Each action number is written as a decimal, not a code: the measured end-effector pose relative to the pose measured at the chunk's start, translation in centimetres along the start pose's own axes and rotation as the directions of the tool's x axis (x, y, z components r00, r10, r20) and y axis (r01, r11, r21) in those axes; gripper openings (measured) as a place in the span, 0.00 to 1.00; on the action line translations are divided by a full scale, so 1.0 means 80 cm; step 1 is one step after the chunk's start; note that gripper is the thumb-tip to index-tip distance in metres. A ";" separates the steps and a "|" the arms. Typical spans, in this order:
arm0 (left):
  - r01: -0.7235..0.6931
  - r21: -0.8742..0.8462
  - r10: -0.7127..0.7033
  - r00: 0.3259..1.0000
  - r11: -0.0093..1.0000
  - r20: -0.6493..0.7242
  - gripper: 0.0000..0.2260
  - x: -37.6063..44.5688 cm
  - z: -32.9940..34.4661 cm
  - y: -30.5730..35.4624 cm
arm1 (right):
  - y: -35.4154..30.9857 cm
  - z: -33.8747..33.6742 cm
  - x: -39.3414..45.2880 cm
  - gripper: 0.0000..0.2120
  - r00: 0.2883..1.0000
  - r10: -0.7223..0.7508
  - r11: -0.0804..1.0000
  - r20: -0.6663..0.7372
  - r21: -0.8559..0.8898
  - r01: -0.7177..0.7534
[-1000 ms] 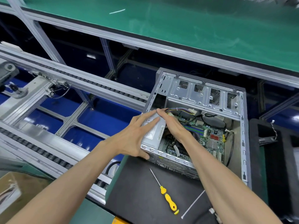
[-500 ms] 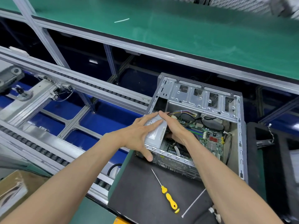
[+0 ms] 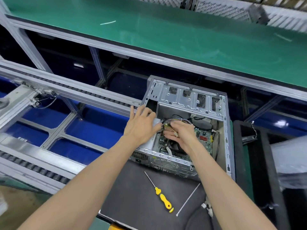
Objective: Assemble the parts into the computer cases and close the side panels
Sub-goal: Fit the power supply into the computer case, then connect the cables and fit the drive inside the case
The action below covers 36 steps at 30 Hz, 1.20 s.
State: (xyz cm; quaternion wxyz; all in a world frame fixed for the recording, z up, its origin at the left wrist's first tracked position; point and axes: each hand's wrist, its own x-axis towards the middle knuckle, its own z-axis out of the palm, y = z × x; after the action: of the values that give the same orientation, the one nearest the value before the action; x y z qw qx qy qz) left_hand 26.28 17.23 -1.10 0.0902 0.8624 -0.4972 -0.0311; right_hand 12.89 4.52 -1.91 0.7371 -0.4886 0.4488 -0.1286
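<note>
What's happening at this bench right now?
A person is working inside an open grey metal computer case lying on a black mat. The left hand rests flat on the silver power supply box; the right hand handles a bundle of coloured wires above the green circuit board. A yellow-handled screwdriver lies unused nearby.

Bright even overhead light; glare on green bench [image 3: 182, 35]; wide-angle edge bending; top-right corner motion-blurred.

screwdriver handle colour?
Yellow handle, bare metal shaft; the screwdriver lies on the black mat, clearest in the head view.
</note>
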 end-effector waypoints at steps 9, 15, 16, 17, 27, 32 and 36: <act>-0.076 0.023 0.075 0.996 0.997 0.049 0.12 -0.001 0.001 0.028 | -0.001 -0.045 -0.031 0.08 0.939 -0.300 0.730 -0.170 -0.674 0.111; -0.241 0.004 0.240 0.966 0.970 0.101 0.19 0.010 0.010 0.094 | -0.002 -0.078 -0.076 0.09 0.905 -0.417 0.618 -0.084 -0.756 0.215; -0.263 -0.037 0.266 0.959 0.964 0.099 0.17 0.012 0.012 0.109 | -0.002 -0.084 -0.085 0.10 0.894 -0.441 0.614 -0.081 -0.754 0.235; -0.282 -0.104 0.291 0.952 0.954 0.090 0.16 0.014 0.011 0.126 | -0.002 -0.091 -0.093 0.10 0.883 -0.462 0.614 -0.082 -0.748 0.251; -0.568 -0.406 0.589 0.804 0.715 -0.087 0.11 0.001 0.027 0.295 | 0.028 -0.221 -0.186 0.10 0.649 -0.585 0.762 -0.486 -0.603 0.235; -0.715 -0.140 0.726 0.685 0.685 0.056 0.13 -0.017 0.051 0.379 | 0.079 -0.308 -0.211 0.12 0.641 -0.413 0.848 -0.647 -0.530 0.012; -0.756 -0.112 0.751 0.598 0.645 0.280 0.14 -0.035 0.073 0.440 | 0.128 -0.379 -0.236 0.14 0.589 -0.304 0.833 -0.749 -0.509 -0.217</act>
State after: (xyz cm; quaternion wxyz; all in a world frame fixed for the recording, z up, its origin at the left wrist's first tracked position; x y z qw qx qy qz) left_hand -5.97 1.69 -0.41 0.0099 0.5575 -0.8219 -0.1165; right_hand -24.17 3.07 -3.95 0.2747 -0.5777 0.7367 -0.2192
